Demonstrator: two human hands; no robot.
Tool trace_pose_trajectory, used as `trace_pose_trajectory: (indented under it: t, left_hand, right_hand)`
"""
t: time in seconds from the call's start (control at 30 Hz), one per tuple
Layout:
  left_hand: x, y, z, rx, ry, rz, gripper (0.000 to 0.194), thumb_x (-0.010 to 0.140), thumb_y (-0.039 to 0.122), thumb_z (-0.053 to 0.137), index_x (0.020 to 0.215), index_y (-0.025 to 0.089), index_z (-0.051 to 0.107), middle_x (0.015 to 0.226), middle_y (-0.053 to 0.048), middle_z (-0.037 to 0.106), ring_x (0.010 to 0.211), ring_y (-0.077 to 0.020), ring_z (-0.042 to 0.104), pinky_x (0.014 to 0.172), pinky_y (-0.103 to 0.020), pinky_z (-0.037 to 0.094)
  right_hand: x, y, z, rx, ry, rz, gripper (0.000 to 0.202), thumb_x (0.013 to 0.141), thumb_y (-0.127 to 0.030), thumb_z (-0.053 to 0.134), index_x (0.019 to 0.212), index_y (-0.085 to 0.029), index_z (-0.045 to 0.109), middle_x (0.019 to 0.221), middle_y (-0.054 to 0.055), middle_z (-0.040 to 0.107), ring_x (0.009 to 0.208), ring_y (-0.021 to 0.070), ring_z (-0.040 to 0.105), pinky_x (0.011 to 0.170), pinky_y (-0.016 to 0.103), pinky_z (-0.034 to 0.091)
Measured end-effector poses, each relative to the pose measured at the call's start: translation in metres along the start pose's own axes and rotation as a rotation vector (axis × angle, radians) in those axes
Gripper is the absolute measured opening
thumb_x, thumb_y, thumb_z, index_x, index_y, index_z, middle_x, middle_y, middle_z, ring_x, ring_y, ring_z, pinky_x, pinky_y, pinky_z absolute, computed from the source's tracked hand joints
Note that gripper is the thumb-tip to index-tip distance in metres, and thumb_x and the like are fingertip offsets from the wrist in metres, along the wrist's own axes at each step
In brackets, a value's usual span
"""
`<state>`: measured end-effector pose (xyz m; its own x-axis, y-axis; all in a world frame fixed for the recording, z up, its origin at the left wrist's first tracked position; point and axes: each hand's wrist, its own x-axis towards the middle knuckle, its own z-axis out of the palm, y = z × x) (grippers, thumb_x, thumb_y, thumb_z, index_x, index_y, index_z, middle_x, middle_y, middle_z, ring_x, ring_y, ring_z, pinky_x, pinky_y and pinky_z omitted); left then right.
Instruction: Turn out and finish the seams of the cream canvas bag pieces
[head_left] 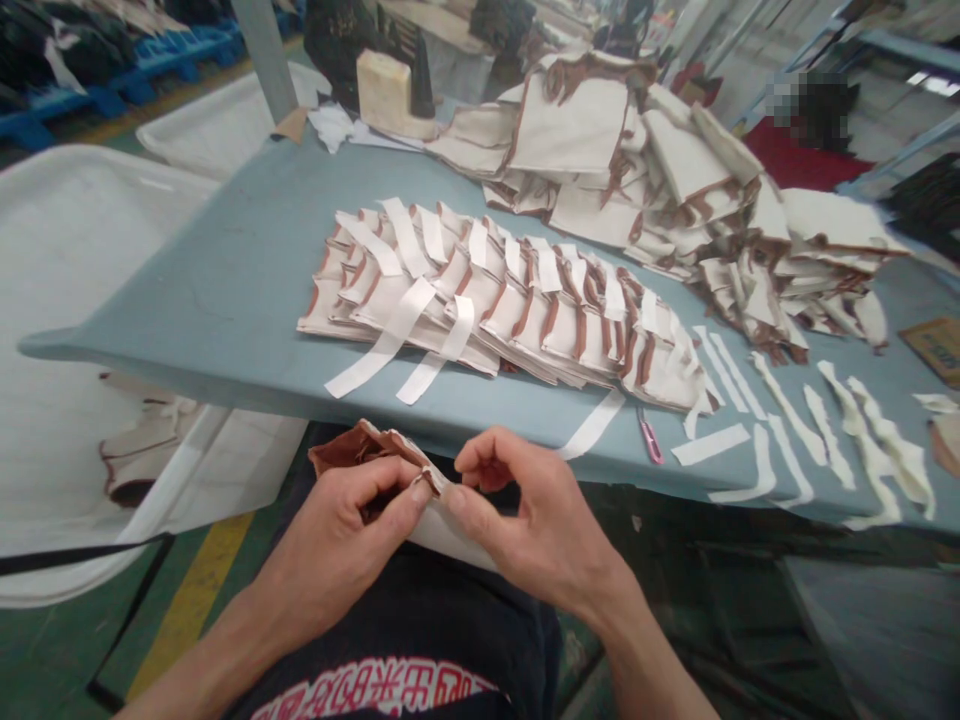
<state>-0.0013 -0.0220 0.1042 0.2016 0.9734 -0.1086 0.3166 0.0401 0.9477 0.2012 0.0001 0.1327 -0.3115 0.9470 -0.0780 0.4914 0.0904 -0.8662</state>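
Note:
Close to my body, in front of the table edge, is a cream fabric piece with a brown lining and raw seam edges. My left hand pinches its upper edge between thumb and fingertips. At the same edge is my right hand, its thumb against the fabric and its forefinger curled, apart from the thumb. Its lower fingers are hidden. Beyond the hands lies an overlapping row of similar cream pieces with brown seams, white strips lying across them. A pink cutter knife rests near the table edge.
The blue-grey table also bears a large heap of cream pieces at the back and several loose white strips on the right. White bins stand to the left, one with fabric pieces inside. Another person is at the far right.

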Motion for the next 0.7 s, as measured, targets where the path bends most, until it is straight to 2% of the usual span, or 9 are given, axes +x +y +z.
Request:
trace_pose_trajectory:
  t: [0.1,0.2,0.3,0.4,0.57,0.63,0.7]
  left_hand:
    - [-0.004,-0.001,0.003,0.005,0.033,0.063,0.034,0.101,0.037,0.059,0.078,0.022,0.08,0.077,0.0,0.079,0.073,-0.0183,0.07,0.067,-0.024,0.052]
    - [-0.008,-0.003,0.008,0.04,0.07,0.11,0.031,0.1,0.032,0.059,0.078,0.022,0.079,0.077,0.001,0.08,0.074,-0.0179,0.072,0.067,-0.023,0.053]
    - [-0.012,-0.008,0.013,0.036,0.114,0.099,0.03,0.097,0.029,0.056,0.073,0.022,0.074,0.073,0.001,0.076,0.068,-0.0169,0.068,0.063,-0.023,0.052]
    - [-0.017,-0.013,0.016,0.002,0.115,0.053,0.031,0.095,0.031,0.054,0.072,0.021,0.072,0.069,0.002,0.072,0.064,-0.0165,0.065,0.058,-0.023,0.05]
    - [-0.019,-0.014,0.012,0.079,0.101,0.062,0.032,0.092,0.031,0.056,0.063,0.021,0.064,0.063,0.002,0.066,0.059,-0.0152,0.059,0.056,-0.024,0.045]
    - [-0.019,-0.012,0.008,0.134,0.104,0.065,0.033,0.091,0.031,0.057,0.06,0.021,0.06,0.06,0.003,0.062,0.058,-0.0149,0.055,0.056,-0.024,0.042]
    - [-0.019,-0.012,0.003,0.097,0.072,0.019,0.034,0.093,0.034,0.058,0.061,0.021,0.062,0.061,0.003,0.062,0.059,-0.0152,0.054,0.057,-0.025,0.041]
  right_hand:
    - [-0.012,0.006,0.019,-0.023,0.034,0.078,0.016,0.09,-0.036,0.069,0.085,-0.021,0.067,0.08,0.0,0.069,0.075,0.0178,0.062,0.072,0.03,0.044]
    - [-0.016,0.014,0.035,0.173,0.027,0.202,0.018,0.089,-0.039,0.065,0.082,-0.022,0.063,0.075,-0.001,0.065,0.069,0.0168,0.058,0.067,0.03,0.043]
    - [-0.019,0.022,0.05,0.378,0.038,0.287,0.02,0.085,-0.042,0.061,0.077,-0.024,0.057,0.07,-0.004,0.055,0.066,0.0155,0.049,0.062,0.028,0.037]
    - [-0.024,0.025,0.062,0.446,0.053,0.324,0.018,0.081,-0.041,0.058,0.076,-0.024,0.054,0.071,-0.004,0.052,0.068,0.0156,0.046,0.062,0.028,0.035]
    - [-0.027,0.023,0.067,0.506,0.006,0.36,0.016,0.078,-0.039,0.06,0.077,-0.023,0.055,0.073,-0.004,0.053,0.071,0.0153,0.046,0.064,0.028,0.036]
    - [-0.025,0.022,0.065,0.606,-0.084,0.412,0.015,0.073,-0.036,0.06,0.077,-0.024,0.054,0.069,-0.006,0.049,0.066,0.0137,0.041,0.06,0.027,0.033]
    - [-0.024,0.022,0.063,0.687,-0.162,0.445,0.015,0.069,-0.035,0.06,0.078,-0.024,0.054,0.066,-0.008,0.045,0.062,0.0124,0.036,0.057,0.026,0.029]
